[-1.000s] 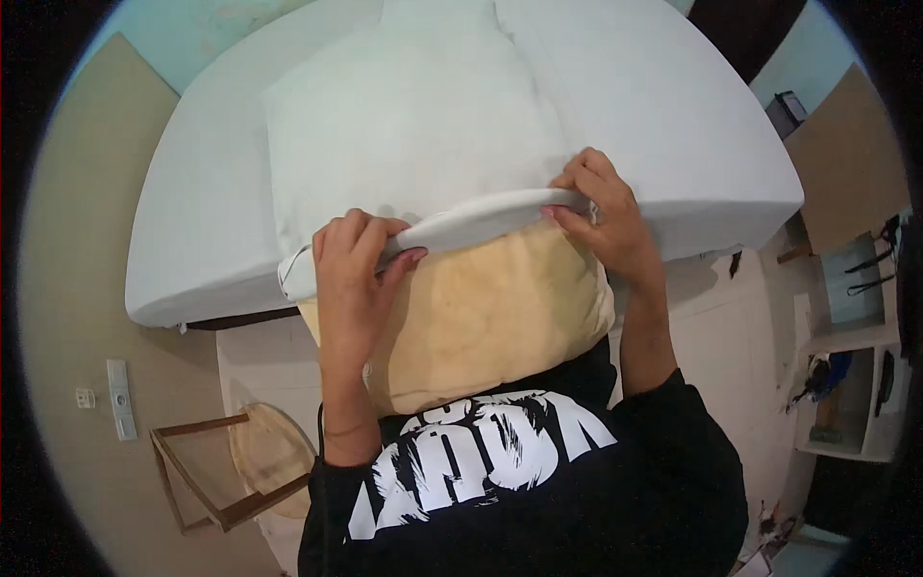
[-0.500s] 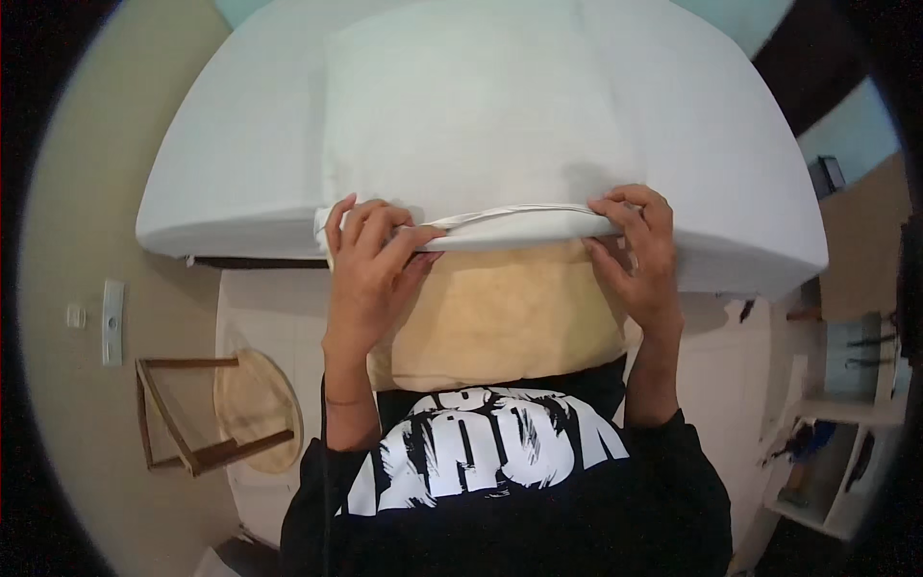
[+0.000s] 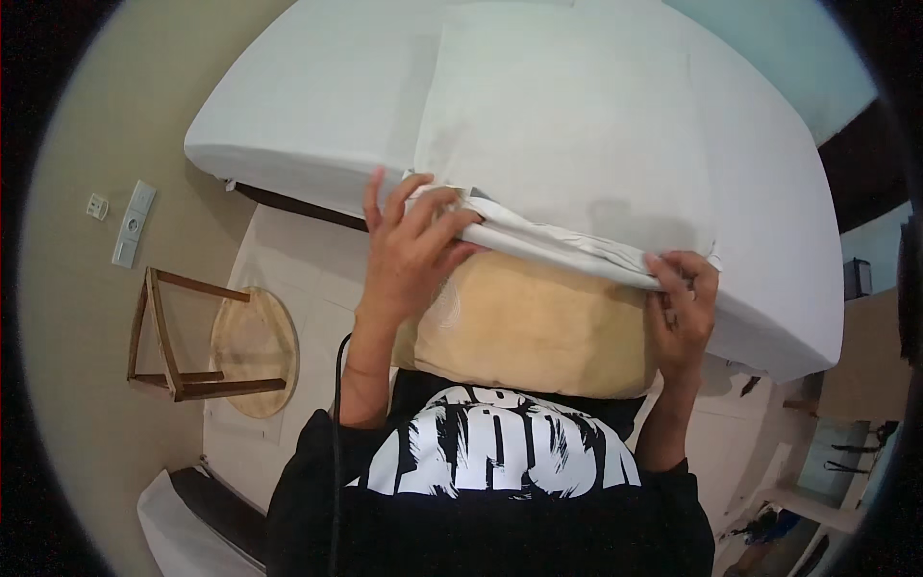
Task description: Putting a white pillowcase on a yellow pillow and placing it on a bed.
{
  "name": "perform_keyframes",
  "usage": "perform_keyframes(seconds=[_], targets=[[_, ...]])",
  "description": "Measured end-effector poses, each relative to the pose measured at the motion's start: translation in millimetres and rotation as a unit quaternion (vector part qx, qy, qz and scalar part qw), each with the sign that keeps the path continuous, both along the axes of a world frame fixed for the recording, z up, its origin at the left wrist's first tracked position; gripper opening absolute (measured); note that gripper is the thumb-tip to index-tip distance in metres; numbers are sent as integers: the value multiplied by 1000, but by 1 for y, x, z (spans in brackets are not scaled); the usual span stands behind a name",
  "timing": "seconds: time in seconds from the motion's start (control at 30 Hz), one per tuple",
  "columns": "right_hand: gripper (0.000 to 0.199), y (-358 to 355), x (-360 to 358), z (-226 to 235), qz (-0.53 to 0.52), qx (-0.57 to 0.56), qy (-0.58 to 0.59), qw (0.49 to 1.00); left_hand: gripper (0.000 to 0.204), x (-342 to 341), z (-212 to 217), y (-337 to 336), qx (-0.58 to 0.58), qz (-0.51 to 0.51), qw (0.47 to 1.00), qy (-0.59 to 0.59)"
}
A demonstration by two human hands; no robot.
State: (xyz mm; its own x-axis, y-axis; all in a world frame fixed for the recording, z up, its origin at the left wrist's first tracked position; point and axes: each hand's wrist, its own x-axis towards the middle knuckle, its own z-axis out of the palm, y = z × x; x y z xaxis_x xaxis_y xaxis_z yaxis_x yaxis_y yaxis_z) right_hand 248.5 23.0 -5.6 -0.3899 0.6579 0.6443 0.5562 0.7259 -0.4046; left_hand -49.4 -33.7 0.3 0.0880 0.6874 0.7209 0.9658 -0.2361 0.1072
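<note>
A yellowish pillow (image 3: 548,327) lies across my lap against my black shirt. Its far end is inside a white pillowcase (image 3: 567,135) that spreads out flat over the bed (image 3: 308,106). The case's mouth is bunched into a folded band along the pillow. At the band's left end, my left hand (image 3: 413,240) has the fabric between thumb and index finger, its other fingers raised and apart. My right hand (image 3: 685,298) pinches the band near its right corner, thumb below and fingers above. How deep the pillow sits inside is hidden.
An upturned wooden stool (image 3: 255,351) with a round seat lies on the tiled floor to the left. Wall sockets (image 3: 133,224) are above it. Shelving (image 3: 817,510) stands at the lower right. A dark cable (image 3: 338,423) hangs beside my left arm.
My view has turned, so the bed and pillow appear tilted down to the right. The folded band looks more bunched, and my left hand's fingers have lifted and spread.
</note>
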Motion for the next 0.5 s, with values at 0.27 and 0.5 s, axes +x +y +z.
perform_keyframes(seconds=[0.27,0.5], targets=[[52,1,10,-13,-8,23,-4,1000,30,-28,-36,-8,-1,-61,995,-83],[55,8,26,-10,-14,30,-30,999,43,-25,-55,-12,32,-8,984,-177]])
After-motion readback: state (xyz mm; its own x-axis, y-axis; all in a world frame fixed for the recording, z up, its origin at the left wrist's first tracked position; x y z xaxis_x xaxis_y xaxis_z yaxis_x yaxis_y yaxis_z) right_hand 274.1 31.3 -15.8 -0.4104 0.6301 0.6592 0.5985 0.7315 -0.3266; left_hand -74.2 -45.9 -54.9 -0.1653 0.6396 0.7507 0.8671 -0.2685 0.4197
